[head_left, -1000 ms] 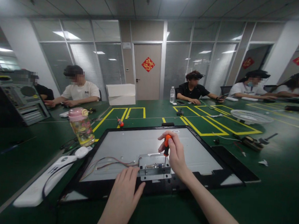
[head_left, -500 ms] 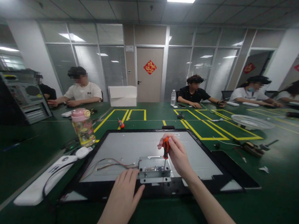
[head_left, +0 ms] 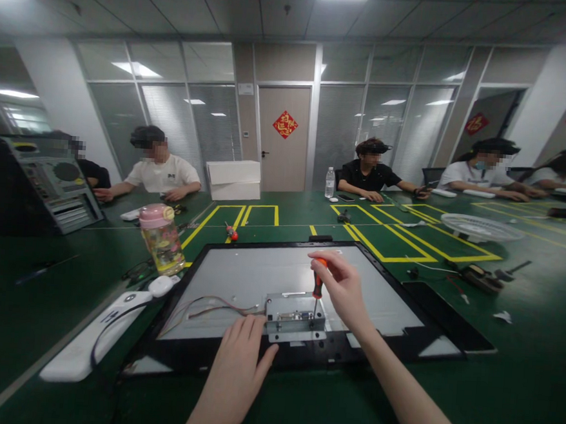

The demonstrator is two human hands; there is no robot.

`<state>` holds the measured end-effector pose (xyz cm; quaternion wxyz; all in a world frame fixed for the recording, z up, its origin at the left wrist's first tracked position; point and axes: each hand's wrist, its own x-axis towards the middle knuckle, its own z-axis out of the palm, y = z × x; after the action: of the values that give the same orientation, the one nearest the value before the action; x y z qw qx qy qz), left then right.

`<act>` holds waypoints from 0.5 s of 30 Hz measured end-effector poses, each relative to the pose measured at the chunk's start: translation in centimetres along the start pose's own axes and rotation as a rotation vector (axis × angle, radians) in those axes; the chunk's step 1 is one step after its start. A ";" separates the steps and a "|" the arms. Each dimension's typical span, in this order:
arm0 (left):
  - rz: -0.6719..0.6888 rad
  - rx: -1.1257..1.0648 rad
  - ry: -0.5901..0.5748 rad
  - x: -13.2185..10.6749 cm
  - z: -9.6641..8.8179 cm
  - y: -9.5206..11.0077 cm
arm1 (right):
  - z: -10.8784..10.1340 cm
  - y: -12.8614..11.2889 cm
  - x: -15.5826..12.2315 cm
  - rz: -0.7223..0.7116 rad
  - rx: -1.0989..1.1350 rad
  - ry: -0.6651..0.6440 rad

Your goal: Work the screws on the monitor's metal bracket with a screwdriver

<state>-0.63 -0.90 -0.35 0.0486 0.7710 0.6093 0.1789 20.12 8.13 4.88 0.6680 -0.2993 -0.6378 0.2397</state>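
Observation:
A flat display panel (head_left: 254, 268) with a black frame lies back side up on the green table. Near its front edge sits a metal bracket (head_left: 275, 328) with a small circuit board (head_left: 295, 316) in it, and thin wires (head_left: 203, 306) run off to the left. My right hand (head_left: 343, 287) grips the handle of a red and black screwdriver (head_left: 318, 284), held upright, its tip down at the right part of the bracket. Flat on the panel's front edge rests my left hand (head_left: 238, 357), fingers stretched out, fingertips by the bracket's left end.
Left of the panel are a white power strip (head_left: 84, 347), a pink-lidded bottle (head_left: 162, 239) and an opened computer case (head_left: 47, 182). Behind it lies a small red tool (head_left: 232, 232). A black slab (head_left: 450, 317) lies at right. Several people sit across the table.
The right hand's fingers have shifted on the screwdriver handle, now reaching over its top. The left hand stays in place; the whole view has moved slightly.

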 end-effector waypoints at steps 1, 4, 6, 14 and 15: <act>0.004 0.005 0.004 0.0 0.1 0.0 | 0.0 0.0 -0.1 -0.045 -0.058 0.029; 0.005 0.031 0.011 0.0 0.1 0.0 | 0.0 -0.1 -0.3 -0.148 -0.161 0.024; 0.005 0.038 0.012 0.0 0.0 0.1 | -0.1 -0.2 -0.4 -0.174 -0.160 -0.029; 0.014 0.028 0.022 0.0 0.3 -0.1 | 0.3 -0.3 -0.2 -0.175 -0.143 0.008; 0.015 0.025 0.019 0.0 0.3 -0.2 | 0.3 -0.3 -0.2 -0.166 -0.133 0.007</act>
<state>-0.69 -0.79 -0.68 0.0321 0.7742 0.6062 0.1789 19.78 7.78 4.93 0.6664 -0.2899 -0.6726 0.1394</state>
